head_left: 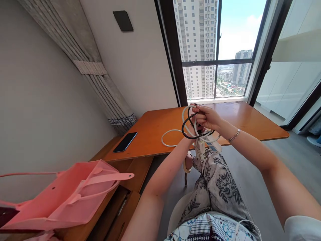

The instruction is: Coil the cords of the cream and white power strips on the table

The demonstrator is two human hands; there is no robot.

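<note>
Both my hands meet above the near edge of the orange table (155,134), holding a bundle of coiled cables. My right hand (208,117) grips the top of the loops, a white cable (170,134) and a black cable (185,129). My left hand (194,129) is mostly hidden behind the coil and holds it from below. A white power strip (200,149) with a label hangs under the bundle. One white loop trails onto the tabletop to the left. A bracelet sits on my right wrist.
A black phone (124,142) lies on the table's left part. A pink bag (70,194) with long handles stands on the wooden shelf unit at lower left. A curtain (100,83) hangs by the wall. A big window (215,50) is behind the table.
</note>
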